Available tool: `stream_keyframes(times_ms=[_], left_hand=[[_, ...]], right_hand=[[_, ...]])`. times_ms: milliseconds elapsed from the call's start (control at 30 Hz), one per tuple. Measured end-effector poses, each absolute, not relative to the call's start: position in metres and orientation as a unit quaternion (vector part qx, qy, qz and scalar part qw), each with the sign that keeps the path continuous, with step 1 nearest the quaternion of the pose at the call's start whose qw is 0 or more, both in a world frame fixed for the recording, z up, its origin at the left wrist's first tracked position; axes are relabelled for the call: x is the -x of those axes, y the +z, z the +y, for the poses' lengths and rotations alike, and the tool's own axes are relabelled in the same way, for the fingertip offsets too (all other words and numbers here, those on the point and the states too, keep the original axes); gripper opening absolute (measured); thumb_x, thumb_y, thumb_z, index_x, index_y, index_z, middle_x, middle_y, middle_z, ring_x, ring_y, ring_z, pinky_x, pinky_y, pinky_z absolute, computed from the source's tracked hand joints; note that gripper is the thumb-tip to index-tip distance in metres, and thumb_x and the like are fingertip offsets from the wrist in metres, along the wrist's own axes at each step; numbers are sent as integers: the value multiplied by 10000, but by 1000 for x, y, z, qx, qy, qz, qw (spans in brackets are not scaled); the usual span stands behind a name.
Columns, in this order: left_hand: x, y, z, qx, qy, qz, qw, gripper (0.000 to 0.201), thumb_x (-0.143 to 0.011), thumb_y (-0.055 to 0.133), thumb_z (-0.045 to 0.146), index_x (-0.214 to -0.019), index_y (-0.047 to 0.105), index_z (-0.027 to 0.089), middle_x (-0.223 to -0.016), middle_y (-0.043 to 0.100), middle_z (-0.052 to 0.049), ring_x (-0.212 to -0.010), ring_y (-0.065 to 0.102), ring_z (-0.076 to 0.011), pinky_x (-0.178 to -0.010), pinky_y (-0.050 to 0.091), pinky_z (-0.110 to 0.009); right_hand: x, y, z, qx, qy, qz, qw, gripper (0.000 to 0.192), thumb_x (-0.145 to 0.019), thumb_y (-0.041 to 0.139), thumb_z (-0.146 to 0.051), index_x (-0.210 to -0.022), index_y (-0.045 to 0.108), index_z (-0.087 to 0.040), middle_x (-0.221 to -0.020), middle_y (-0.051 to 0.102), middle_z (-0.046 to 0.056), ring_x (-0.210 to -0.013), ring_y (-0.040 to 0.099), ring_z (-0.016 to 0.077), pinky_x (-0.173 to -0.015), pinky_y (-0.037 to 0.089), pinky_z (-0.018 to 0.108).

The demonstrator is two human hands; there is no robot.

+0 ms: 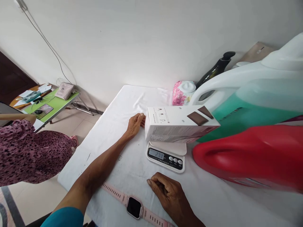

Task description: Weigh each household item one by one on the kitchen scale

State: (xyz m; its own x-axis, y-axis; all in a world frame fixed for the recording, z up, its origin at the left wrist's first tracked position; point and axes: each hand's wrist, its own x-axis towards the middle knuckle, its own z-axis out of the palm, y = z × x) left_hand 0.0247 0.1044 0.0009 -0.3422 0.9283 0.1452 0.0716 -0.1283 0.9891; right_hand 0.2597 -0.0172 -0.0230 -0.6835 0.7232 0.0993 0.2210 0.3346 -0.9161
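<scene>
A white printed carton (177, 121) lies on its side on a small white digital kitchen scale (165, 160), whose lit display seems to read about 271. My left hand (135, 125) rests on the cloth just beside the carton's left end, fingers loosely bent and apart with nothing held; whether they touch the carton cannot be made out. In front of the scale my right hand (169, 195) lies curled, thumb near the bent fingers, with nothing visible in it. A pink smartwatch (134, 207) is laid out flat between my forearms at the near side.
A large red jug (248, 154) and a jug of green liquid (258, 101) crowd the right side. Behind the carton are a pink wipes pack (182, 93) and a dark pump bottle (216, 69). A person in a patterned dress (35, 151) is left, near a green table (56, 102).
</scene>
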Motion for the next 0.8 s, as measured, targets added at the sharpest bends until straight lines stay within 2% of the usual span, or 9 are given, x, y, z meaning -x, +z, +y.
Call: stream_keyframes(times_ms=[133,333,600,800], left_hand=[[-26,4,103,-448,600,556,360,637,-823,597,789,-626,476,195,-590,522,-12,-600,494,-147,-547,434,-277],[-26,3,103,-441,600,559,366,494,-907,611,621,-732,643,160,-690,645,-42,-652,569,-164,-587,465,-281],[-27,6,101,-432,599,559,377,473,-885,648,606,-726,665,161,-700,668,-52,-718,614,-203,-619,490,-298],[-27,8,100,-435,608,560,358,568,-874,622,705,-700,633,165,-581,598,-40,-622,583,-190,-585,501,-312]], right_hand=[[-260,-22,-18,303,503,-769,254,366,-1041,490,-396,-721,497,-219,-612,448,-38,-524,386,108,-500,320,252],[-261,-23,-18,299,512,-761,263,330,-1032,505,-346,-731,480,-216,-626,441,-45,-532,389,99,-507,312,243],[-260,-23,-19,305,495,-769,265,309,-1018,506,-331,-733,486,-214,-631,470,-40,-554,416,104,-529,318,245],[-259,-21,-18,308,496,-765,272,296,-998,516,-320,-725,479,-214,-635,485,-40,-563,428,105,-547,326,243]])
